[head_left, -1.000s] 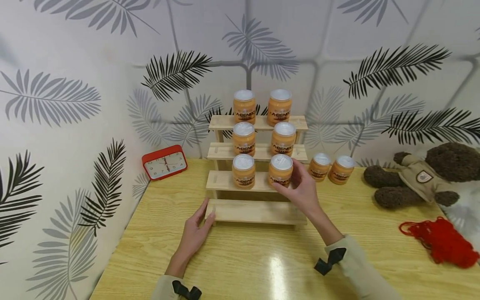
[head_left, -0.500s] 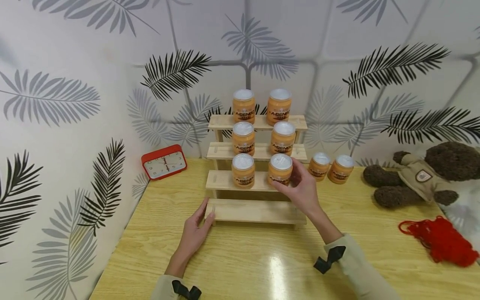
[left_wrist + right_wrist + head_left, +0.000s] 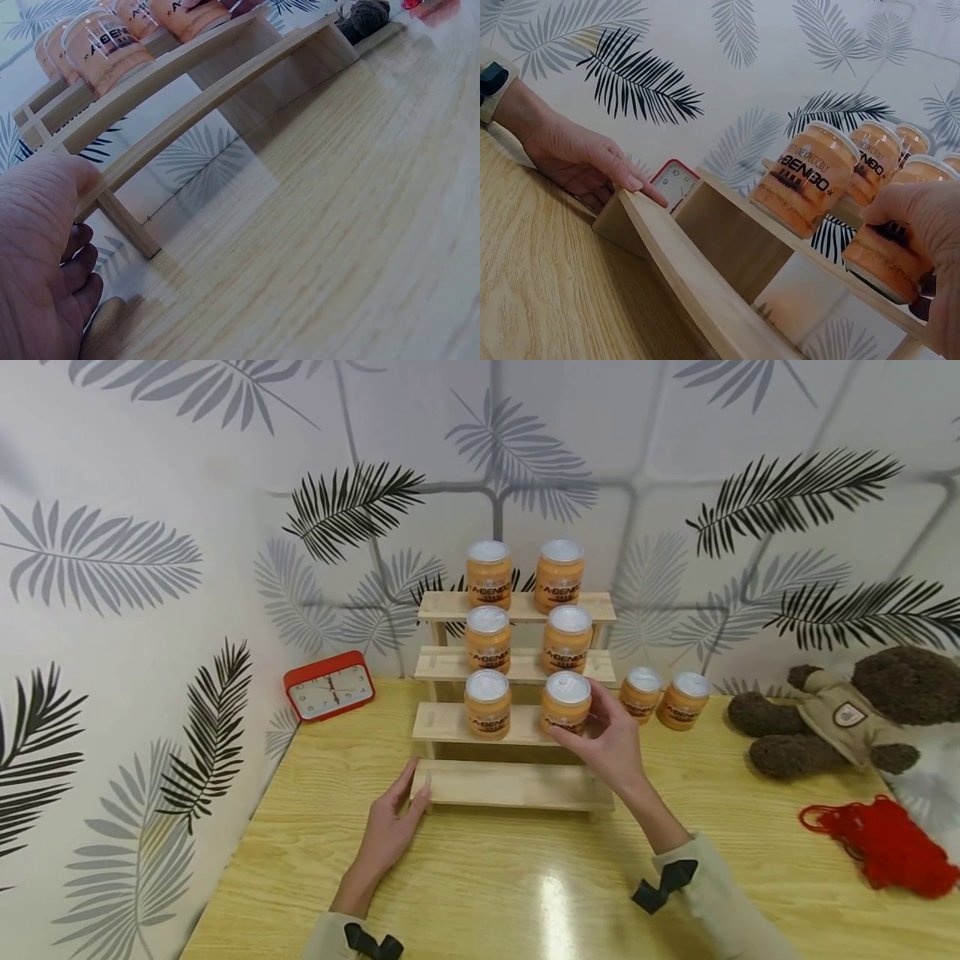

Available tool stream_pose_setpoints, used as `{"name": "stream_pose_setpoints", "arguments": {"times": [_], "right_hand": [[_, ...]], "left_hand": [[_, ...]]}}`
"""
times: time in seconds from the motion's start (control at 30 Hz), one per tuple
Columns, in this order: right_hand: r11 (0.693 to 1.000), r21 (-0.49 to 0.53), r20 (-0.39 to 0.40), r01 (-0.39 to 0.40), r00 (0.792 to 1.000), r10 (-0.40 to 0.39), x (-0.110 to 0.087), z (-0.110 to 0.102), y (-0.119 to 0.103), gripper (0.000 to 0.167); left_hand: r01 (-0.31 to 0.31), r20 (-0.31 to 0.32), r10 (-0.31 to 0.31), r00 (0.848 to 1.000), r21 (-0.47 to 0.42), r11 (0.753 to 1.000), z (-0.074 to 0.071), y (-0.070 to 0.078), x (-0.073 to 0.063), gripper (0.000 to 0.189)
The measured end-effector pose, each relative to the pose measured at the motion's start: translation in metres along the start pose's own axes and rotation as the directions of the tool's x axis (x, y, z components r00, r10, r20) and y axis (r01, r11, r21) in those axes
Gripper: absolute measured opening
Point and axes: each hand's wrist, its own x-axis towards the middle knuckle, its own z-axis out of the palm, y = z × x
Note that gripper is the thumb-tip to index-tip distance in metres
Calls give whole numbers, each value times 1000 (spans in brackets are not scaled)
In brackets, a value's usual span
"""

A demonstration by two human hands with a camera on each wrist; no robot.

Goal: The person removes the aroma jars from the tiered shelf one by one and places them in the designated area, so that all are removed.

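A four-step wooden display shelf (image 3: 517, 782) stands on the table. My right hand (image 3: 611, 745) pinches an orange can with a silver lid (image 3: 567, 703) between thumb and fingers, at the right of the second step from the bottom. In the right wrist view this can (image 3: 889, 259) overlaps the step, its base close at the front edge. My left hand (image 3: 393, 818) holds the left end of the bottom step, thumb on top and fingers curled beside it, as the left wrist view shows. A matching can (image 3: 487, 704) stands at the left of the same step.
Matching cans stand in pairs on the two upper steps, one being a top can (image 3: 489, 575). Two more, including a near one (image 3: 683, 700), stand right of the shelf. A red clock (image 3: 330, 687) sits left; a teddy bear (image 3: 840, 714) and red yarn (image 3: 885, 847) lie right.
My right hand and the can it holds have shifted slightly to the right along the step. My left hand stays at the shelf's end.
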Motion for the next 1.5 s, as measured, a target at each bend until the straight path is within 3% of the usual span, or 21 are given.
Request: {"name": "stream_pose_setpoints", "arguments": {"times": [0.37, 1.03, 1.27, 1.5], "right_hand": [[998, 55, -30, -10, 999, 11, -7, -13, -3, 76], [998, 7, -145, 61, 988, -59, -11, -51, 0, 74], [999, -12, -172, 44, 984, -46, -12, -60, -1, 74], [1000, -21, -194, -21, 981, 17, -13, -71, 5, 73]], "left_hand": [[-9, -3, 9, 1000, 9, 1000, -2, 1, 0, 60], [-12, -12, 12, 1000, 1, 1000, 0, 1, 3, 60], [-8, -3, 8, 1000, 10, 1000, 0, 1, 1, 62], [-16, 0, 16, 1000, 11, 1000, 0, 1, 0, 62]]}}
